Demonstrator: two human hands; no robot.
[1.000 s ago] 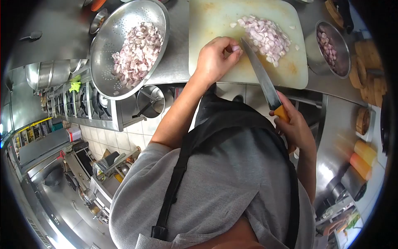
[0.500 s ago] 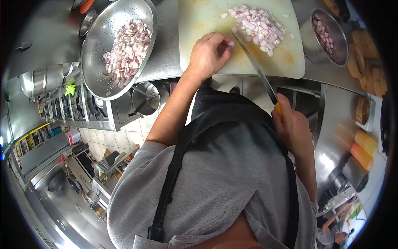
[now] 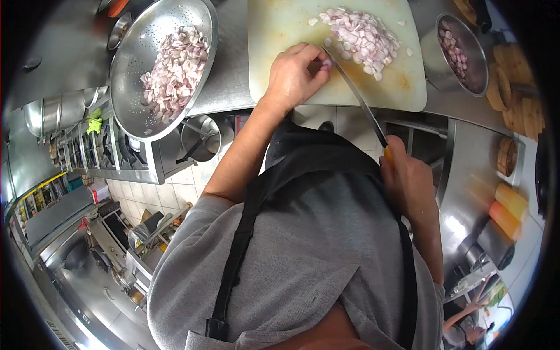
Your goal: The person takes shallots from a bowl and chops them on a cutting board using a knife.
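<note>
My left hand (image 3: pixel 296 76) is closed round a small pinkish shallot (image 3: pixel 326 62) over the white cutting board (image 3: pixel 274 23). In my right hand (image 3: pixel 408 178) is the orange handle of a long knife (image 3: pixel 363 105), whose blade tip lies beside the fingers of my left hand. A heap of sliced shallots (image 3: pixel 367 44) rests on the board, right of the blade tip. On the left stands a large perforated colander (image 3: pixel 131 64) with many shallot pieces (image 3: pixel 175 73). A metal pot (image 3: pixel 479 64) at the right holds whole shallots (image 3: pixel 454 53).
Bamboo steamers (image 3: pixel 519 81) stand at the far right, with orange and yellow containers (image 3: pixel 505 219) lower down. A small metal bowl (image 3: pixel 118 30) is beyond the colander. At the lower right another person (image 3: pixel 466 326) is partly visible. A stove (image 3: pixel 111 149) is at the left.
The view has shifted, so board and colander appear further left and slightly higher. The knife blade is turned more edge-down beside my left fingers. Another person has come into view at the lower right.
</note>
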